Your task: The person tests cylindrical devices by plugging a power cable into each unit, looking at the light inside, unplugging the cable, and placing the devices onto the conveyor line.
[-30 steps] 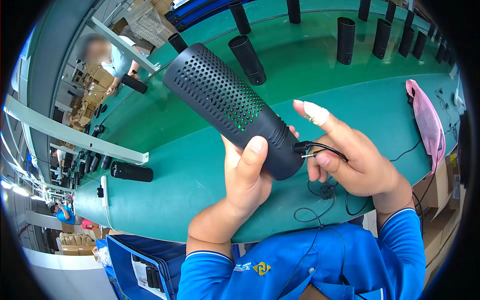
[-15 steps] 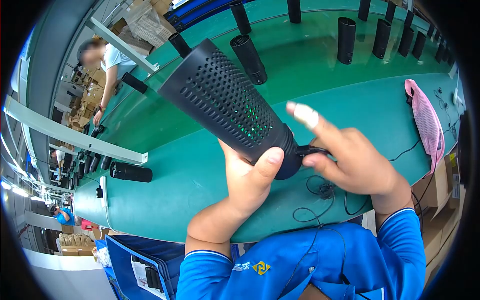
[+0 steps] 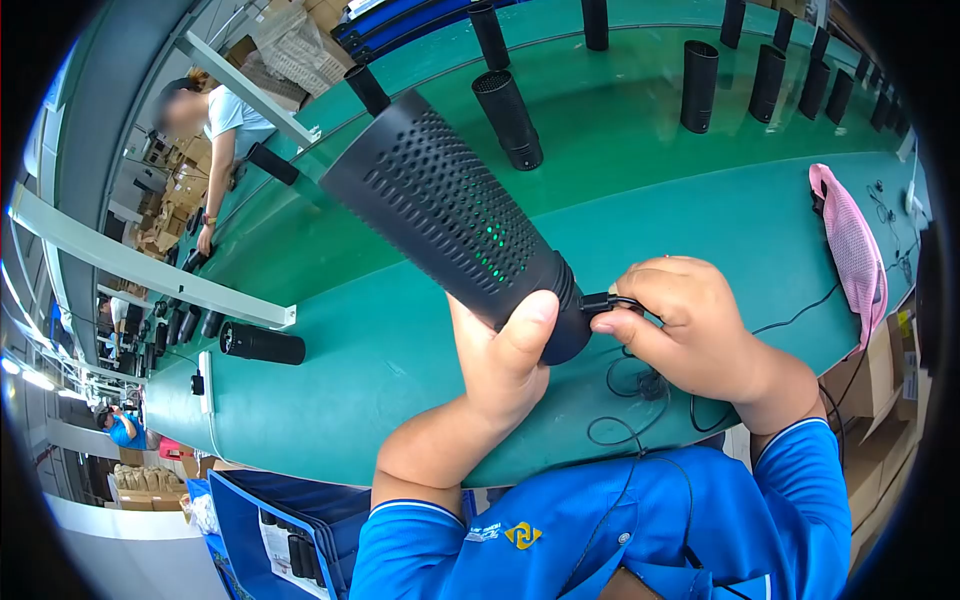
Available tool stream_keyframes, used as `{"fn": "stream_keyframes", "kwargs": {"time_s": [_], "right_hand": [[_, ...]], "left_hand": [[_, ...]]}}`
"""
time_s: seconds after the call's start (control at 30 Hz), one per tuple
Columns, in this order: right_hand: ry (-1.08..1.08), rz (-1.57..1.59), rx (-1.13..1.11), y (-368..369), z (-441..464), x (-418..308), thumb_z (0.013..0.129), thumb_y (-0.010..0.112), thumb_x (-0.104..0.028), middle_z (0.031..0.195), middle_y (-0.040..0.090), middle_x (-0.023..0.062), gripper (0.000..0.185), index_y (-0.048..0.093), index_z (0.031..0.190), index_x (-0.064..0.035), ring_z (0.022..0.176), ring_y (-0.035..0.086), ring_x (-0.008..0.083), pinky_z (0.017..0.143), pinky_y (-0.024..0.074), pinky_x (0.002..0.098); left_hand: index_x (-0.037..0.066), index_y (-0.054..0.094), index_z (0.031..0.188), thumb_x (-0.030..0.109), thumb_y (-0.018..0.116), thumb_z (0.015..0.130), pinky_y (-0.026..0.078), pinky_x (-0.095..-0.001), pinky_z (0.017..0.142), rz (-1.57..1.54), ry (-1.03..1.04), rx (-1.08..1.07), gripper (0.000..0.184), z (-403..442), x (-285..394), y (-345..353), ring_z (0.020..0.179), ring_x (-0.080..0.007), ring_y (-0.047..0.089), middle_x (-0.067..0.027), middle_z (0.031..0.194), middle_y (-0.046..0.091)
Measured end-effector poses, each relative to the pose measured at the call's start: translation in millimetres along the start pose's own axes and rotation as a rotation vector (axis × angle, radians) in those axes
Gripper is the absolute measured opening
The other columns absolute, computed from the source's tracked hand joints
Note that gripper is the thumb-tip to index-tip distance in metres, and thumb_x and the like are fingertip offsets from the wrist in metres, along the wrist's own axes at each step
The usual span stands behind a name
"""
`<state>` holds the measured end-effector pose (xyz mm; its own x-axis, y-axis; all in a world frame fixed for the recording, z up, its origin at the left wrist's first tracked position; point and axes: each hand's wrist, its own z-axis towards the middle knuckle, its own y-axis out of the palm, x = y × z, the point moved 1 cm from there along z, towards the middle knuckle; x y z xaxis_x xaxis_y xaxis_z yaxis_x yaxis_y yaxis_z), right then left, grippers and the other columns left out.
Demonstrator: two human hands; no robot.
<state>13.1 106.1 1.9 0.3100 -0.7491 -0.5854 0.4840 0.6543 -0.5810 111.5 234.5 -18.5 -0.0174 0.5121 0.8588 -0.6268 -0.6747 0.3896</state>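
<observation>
My left hand [image 3: 505, 350] is wrapped round the lower part of a black perforated cylinder [image 3: 440, 200], holding it tilted above the table. Green light shows through some of its holes. At the ridged base, my right hand [image 3: 690, 325] pinches a black cable plug [image 3: 598, 303] that meets the cylinder's side; whether it is fully in I cannot tell. Below my right hand lies a tangle of thin black cable [image 3: 650, 383] on the green table [image 3: 350, 400].
Several similar black cylinders, one a perforated cylinder [image 3: 507, 118], stand on the green belt [image 3: 600, 130] beyond. Another black cylinder [image 3: 262, 343] lies at left. A pink mesh pouch [image 3: 850, 240] is on the right. A co-worker [image 3: 225, 130] reaches over the belt at upper left.
My right index finger, raised and stretched out before, is now curled in against the plug. The cylinder has shifted slightly down. The co-worker's arm has moved a little.
</observation>
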Motion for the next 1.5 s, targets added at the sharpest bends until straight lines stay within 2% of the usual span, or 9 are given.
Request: {"fn": "stream_keyframes", "kwargs": {"time_s": [0.17,0.5,0.67,0.83,0.97,1.13,1.2,1.3,1.5], "right_hand": [[0.032,0.043,-0.012,2.5,1.4,0.0,0.072,0.071,-0.010,0.064,0.057,0.0082,0.016,0.060,0.075,0.0009,0.053,0.047,0.0205,0.053,0.0388,0.0286],[0.013,-0.030,-0.038,-9.9,-1.6,-11.9,0.072,0.070,-0.011,0.063,0.056,0.0086,0.016,0.059,0.074,0.0020,0.051,0.045,0.0204,0.052,0.0381,0.0285],[0.070,0.095,-0.134,-27.9,5.4,-4.0,0.076,0.067,-0.010,0.060,0.055,0.0060,0.014,0.059,0.073,0.0018,0.051,0.046,0.0177,0.051,0.0376,0.0279],[0.391,0.500,-0.318,-48.5,1.6,32.7,0.079,0.064,-0.014,0.071,0.059,0.0065,0.017,0.062,0.084,0.0017,0.063,0.052,0.0154,0.059,0.0408,0.0258],[0.221,0.135,0.311,-15.3,-14.1,65.9,0.081,0.063,-0.023,0.098,0.059,0.0118,0.035,0.058,0.105,0.0010,0.085,0.054,0.0177,0.073,0.0422,0.0279],[0.003,0.217,0.216,5.7,-48.0,90.9,0.078,0.065,-0.029,0.120,0.049,0.0165,0.058,0.046,0.124,-0.0001,0.103,0.049,0.0229,0.085,0.0396,0.0323],[-0.020,0.150,0.150,8.4,-47.7,76.4,0.074,0.069,-0.028,0.121,0.050,0.0142,0.063,0.045,0.126,-0.0016,0.105,0.048,0.0290,0.093,0.0365,0.0386],[0.026,0.086,0.058,18.5,-48.8,65.8,0.071,0.072,-0.029,0.125,0.049,0.0151,0.072,0.041,0.130,-0.0023,0.110,0.047,0.0312,0.095,0.0351,0.0390],[0.055,0.128,0.055,20.6,-55.7,64.4,0.067,0.075,-0.021,0.128,0.047,0.0160,0.079,0.035,0.133,-0.0034,0.111,0.048,0.0318,0.093,0.0374,0.0382]], "left_hand": [[-0.001,0.045,0.111,0.031,0.058,0.075,0.048,-0.0340,0.077,0.061,-0.013,0.020,0.050,2.7,-1.5,-2.1,0.087,-0.0227,0.056,-0.0134,0.100,0.051],[-0.001,0.045,0.113,0.032,0.060,0.075,0.048,-0.0352,0.079,-0.059,-0.047,-0.101,0.052,-2.6,-5.2,-2.3,0.091,-0.0239,0.056,-0.0140,0.103,0.051],[0.000,0.044,0.115,0.036,0.060,0.077,0.047,-0.0371,0.084,-0.211,-0.153,-0.132,0.055,-0.8,-1.4,2.1,0.096,-0.0264,0.056,-0.0153,0.108,0.051],[0.001,0.042,0.120,0.027,0.062,0.079,0.047,-0.0385,0.087,-0.544,-0.360,-0.293,0.052,12.0,1.2,8.4,0.102,-0.0264,0.055,-0.0146,0.113,0.051],[0.004,0.037,0.124,0.011,0.069,0.074,0.046,-0.0340,0.088,-0.070,-0.214,-0.201,0.060,15.7,-19.3,-2.3,0.100,-0.0255,0.057,-0.0146,0.111,0.054],[0.002,0.038,0.124,0.010,0.075,0.069,0.047,-0.0333,0.085,0.299,-0.150,-0.257,0.067,13.8,-30.1,-2.8,0.098,-0.0252,0.059,-0.0145,0.111,0.054],[0.002,0.038,0.124,0.010,0.076,0.068,0.047,-0.0331,0.084,0.356,-0.136,-0.283,0.068,11.3,-34.1,-1.8,0.098,-0.0253,0.059,-0.0144,0.111,0.054],[0.002,0.040,0.124,0.012,0.079,0.065,0.048,-0.0324,0.082,0.538,-0.056,-0.346,0.071,6.4,-38.8,-0.7,0.097,-0.0256,0.059,-0.0142,0.110,0.054],[0.003,0.042,0.123,0.008,0.078,0.062,0.049,-0.0325,0.077,0.565,0.036,-0.401,0.071,-4.0,-57.4,-2.4,0.092,-0.0263,0.059,-0.0144,0.109,0.054]]}}
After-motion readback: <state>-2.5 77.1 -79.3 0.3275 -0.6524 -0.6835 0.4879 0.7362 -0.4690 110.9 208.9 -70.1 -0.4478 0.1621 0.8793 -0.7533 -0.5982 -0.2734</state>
